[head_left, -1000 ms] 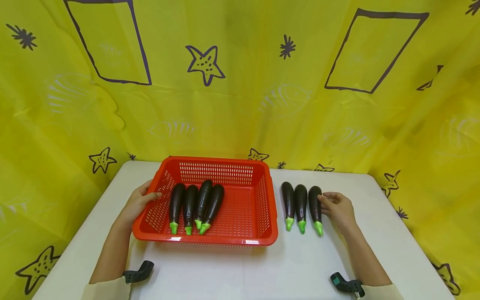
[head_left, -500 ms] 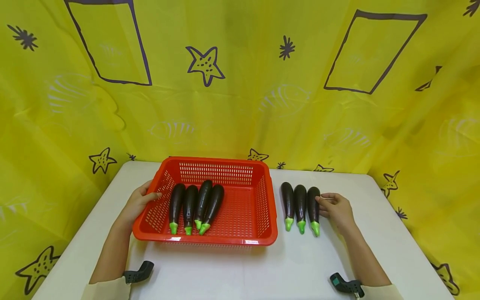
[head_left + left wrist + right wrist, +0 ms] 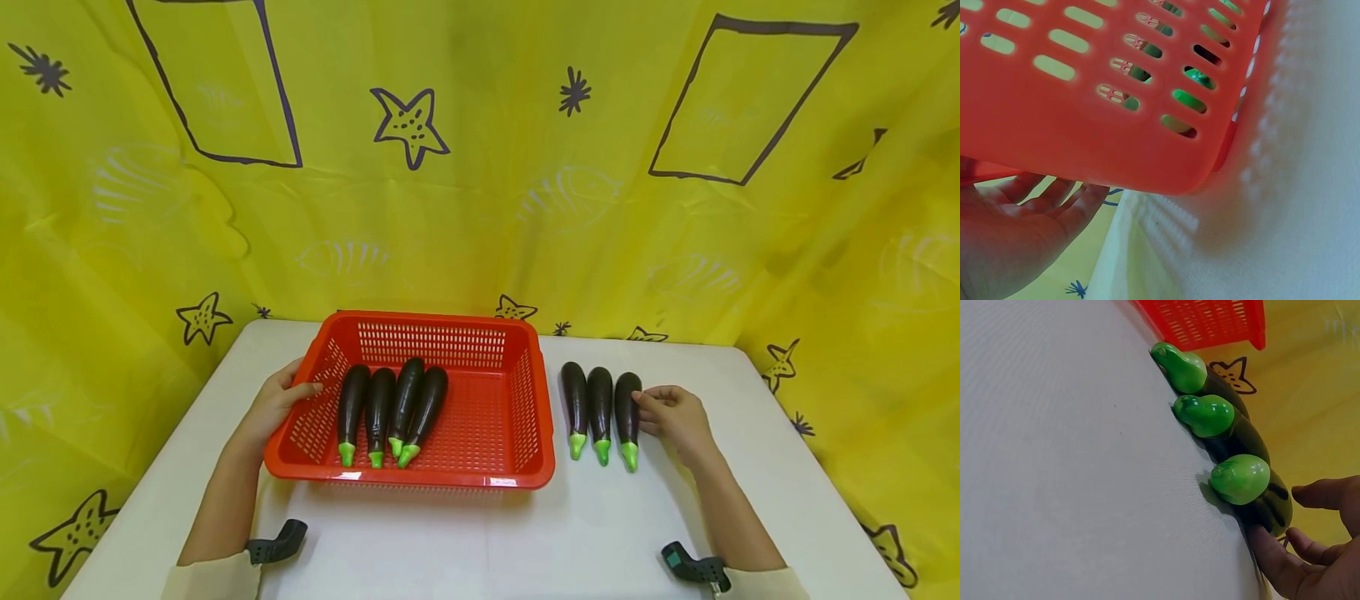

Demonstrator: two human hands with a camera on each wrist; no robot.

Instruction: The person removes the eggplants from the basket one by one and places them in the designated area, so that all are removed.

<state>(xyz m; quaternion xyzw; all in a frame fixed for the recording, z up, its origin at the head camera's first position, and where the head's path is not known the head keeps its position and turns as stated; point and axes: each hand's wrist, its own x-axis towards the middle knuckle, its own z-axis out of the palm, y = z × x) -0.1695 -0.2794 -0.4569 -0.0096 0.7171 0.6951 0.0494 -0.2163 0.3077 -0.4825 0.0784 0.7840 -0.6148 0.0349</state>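
My left hand (image 3: 277,406) grips the left rim of a red plastic basket (image 3: 472,479), its thumb over the inner side. The left wrist view shows the fingers under the rim of the basket (image 3: 1085,150). Several dark eggplants (image 3: 381,412) with green stems lie side by side in the basket's left half. To its right, a row of three more stands on the white table: a left eggplant (image 3: 573,400), a middle eggplant (image 3: 599,404) and a right eggplant (image 3: 627,408). My right hand (image 3: 678,421) holds the right eggplant by its side, thumb near the top and fingers low against it.
The white table (image 3: 390,550) stretches in front of the basket and right of the row. A yellow curtain (image 3: 480,217) with drawn stars and fish stands behind the table and at both sides. Each wrist wears a dark camera band (image 3: 277,543).
The right eggplant has shifted slightly left and straightened beside the middle one, my right hand going with it. My left hand and the basket have stayed in place.
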